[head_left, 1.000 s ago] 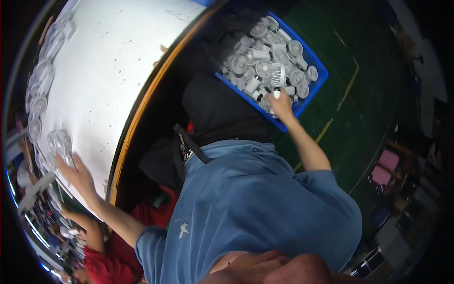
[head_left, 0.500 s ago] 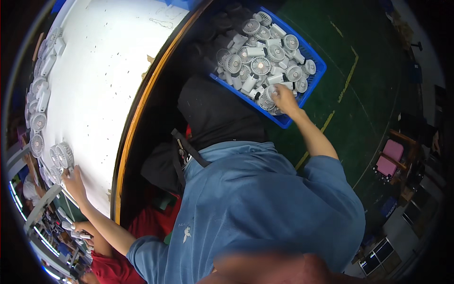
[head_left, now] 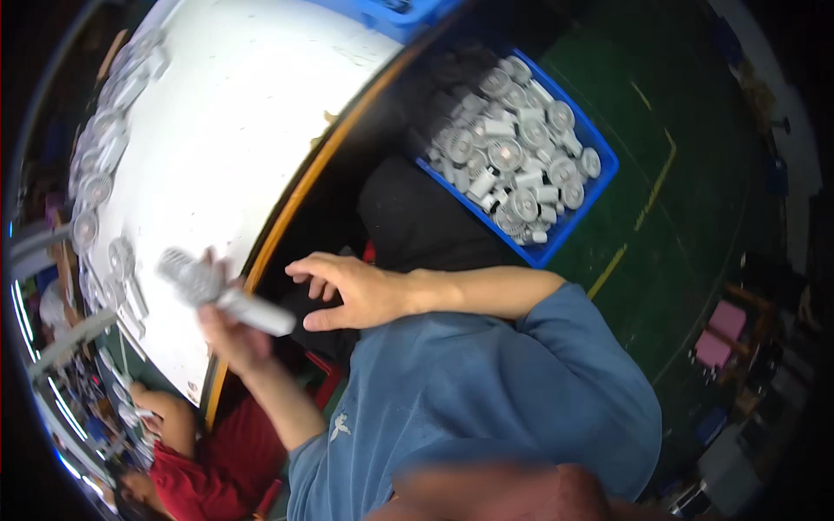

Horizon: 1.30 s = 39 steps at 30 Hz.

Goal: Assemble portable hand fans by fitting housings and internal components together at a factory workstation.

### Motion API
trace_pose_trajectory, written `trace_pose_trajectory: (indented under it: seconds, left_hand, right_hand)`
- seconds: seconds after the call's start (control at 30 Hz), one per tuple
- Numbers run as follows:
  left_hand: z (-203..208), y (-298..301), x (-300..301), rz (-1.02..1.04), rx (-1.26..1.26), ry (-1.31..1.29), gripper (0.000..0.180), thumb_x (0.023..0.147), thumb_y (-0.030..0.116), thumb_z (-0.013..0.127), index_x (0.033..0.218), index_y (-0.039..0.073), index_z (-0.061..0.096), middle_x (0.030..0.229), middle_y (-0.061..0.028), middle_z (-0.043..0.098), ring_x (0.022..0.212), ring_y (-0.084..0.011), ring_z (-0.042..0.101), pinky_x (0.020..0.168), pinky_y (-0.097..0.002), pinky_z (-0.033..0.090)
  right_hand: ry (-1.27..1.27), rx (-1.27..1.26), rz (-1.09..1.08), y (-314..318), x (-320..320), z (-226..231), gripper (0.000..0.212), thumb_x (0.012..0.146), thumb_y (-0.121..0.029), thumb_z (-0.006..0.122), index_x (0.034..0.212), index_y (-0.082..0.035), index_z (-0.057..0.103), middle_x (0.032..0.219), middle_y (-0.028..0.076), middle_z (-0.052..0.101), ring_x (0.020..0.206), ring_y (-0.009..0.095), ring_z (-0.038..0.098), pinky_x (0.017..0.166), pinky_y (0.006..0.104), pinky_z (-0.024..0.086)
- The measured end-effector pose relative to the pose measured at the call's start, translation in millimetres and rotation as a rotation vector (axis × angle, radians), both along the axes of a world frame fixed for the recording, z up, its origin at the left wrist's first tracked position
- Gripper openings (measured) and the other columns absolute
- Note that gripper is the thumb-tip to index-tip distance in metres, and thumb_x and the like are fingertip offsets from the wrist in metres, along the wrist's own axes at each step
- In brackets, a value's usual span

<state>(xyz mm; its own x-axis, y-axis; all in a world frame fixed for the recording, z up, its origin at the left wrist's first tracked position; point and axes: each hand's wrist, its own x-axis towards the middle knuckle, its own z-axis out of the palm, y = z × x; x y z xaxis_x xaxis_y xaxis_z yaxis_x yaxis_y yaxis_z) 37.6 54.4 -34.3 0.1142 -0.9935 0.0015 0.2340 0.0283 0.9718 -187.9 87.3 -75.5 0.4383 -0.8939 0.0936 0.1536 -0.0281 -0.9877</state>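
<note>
My left hand [head_left: 233, 337], smeared by motion, is closed round a white handheld fan [head_left: 259, 313] above the table's edge. The fan's round head points left and its handle points right, toward my other hand; whether a second fan is in the grip is too blurred to tell. My right hand [head_left: 369, 293] reaches across in front of my body, empty, fingers apart, just short of the handle's end. Another white fan [head_left: 122, 260] lies on the white tabletop [head_left: 217, 122], left of my left hand.
Several white fans [head_left: 94, 187] line the table's far left side. On the green floor at right stands a blue crate [head_left: 599, 193] heaped with fans. A blue tray [head_left: 413, 19] sits at the table's top end. A co-worker in a red shirt [head_left: 217, 464] is at lower left.
My right hand has left the crate and come across toward my left hand. My left hand has lifted a fan off the table and moved right. The view has shifted slightly.
</note>
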Motion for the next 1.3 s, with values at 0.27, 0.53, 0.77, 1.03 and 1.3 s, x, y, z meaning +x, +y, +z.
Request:
trace_pose_trajectory:
  seconds: [0.27, 0.53, 0.77, 1.03, 1.3]
  left_hand:
    - [-12.4, -42.6, -47.8, -0.331, 0.389, 0.486, 0.069, 0.104, 0.057, 0.038, 0.134, -0.003, 0.051, 0.123, -0.0203, 0.063, 0.105, -0.0294, 0.065, 0.091, -0.0418, 0.054]
    - [6.6, -48.3, -80.7, -0.493, 0.259, 0.574, 0.084, 0.077, 0.021, 0.085, 0.145, -0.004, 0.041, 0.137, -0.0186, 0.056, 0.126, -0.0327, 0.056, 0.110, -0.0463, 0.045]
    - [16.7, -75.3, -66.4, -0.443, 0.026, 0.674, 0.039, 0.080, -0.003, 0.071, 0.115, -0.001, 0.054, 0.098, -0.0125, 0.056, 0.099, -0.0271, 0.059, 0.064, -0.0403, 0.066]
    - [18.6, -79.0, -45.6, -0.291, 0.088, 0.237, 0.022, 0.082, -0.002, 0.071, 0.101, -0.001, 0.058, 0.094, -0.0134, 0.060, 0.083, -0.0219, 0.065, 0.060, -0.0346, 0.064]
    - [22.9, -58.3, -85.5, -0.182, -0.080, -0.134, 0.038, 0.092, 0.005, 0.070, 0.124, -0.008, 0.055, 0.099, -0.0156, 0.065, 0.076, -0.0172, 0.065, 0.069, -0.0292, 0.061]
  right_hand:
    - [0.422, -0.694, -0.092, -42.1, 6.8, 24.6, 0.023, 0.091, -0.022, 0.067, 0.095, 0.000, 0.059, 0.078, 0.019, 0.062, 0.069, 0.036, 0.066, 0.062, 0.0445, 0.055]
    - [1.170, -0.278, 0.660, -180.6, -61.2, 198.1, 0.055, 0.097, -0.046, 0.055, 0.089, 0.005, 0.071, 0.085, 0.025, 0.071, 0.080, 0.037, 0.069, 0.077, 0.0434, 0.054]
    - [1.263, -0.744, -0.302, -444.2, -191.8, 60.9, 0.036, 0.084, -0.010, 0.068, 0.119, -0.004, 0.067, 0.116, 0.021, 0.068, 0.110, 0.037, 0.065, 0.100, 0.0425, 0.050]
    - [1.389, -0.697, -0.406, -464.9, -207.5, 67.2, 0.028, 0.087, -0.016, 0.068, 0.114, -0.007, 0.070, 0.113, 0.015, 0.070, 0.103, 0.032, 0.068, 0.093, 0.0409, 0.054]
    - [0.267, 0.070, 0.316, -150.2, -56.9, 90.4, 0.017, 0.090, -0.013, 0.069, 0.092, 0.003, 0.062, 0.084, 0.008, 0.068, 0.080, 0.011, 0.066, 0.072, 0.0272, 0.053]
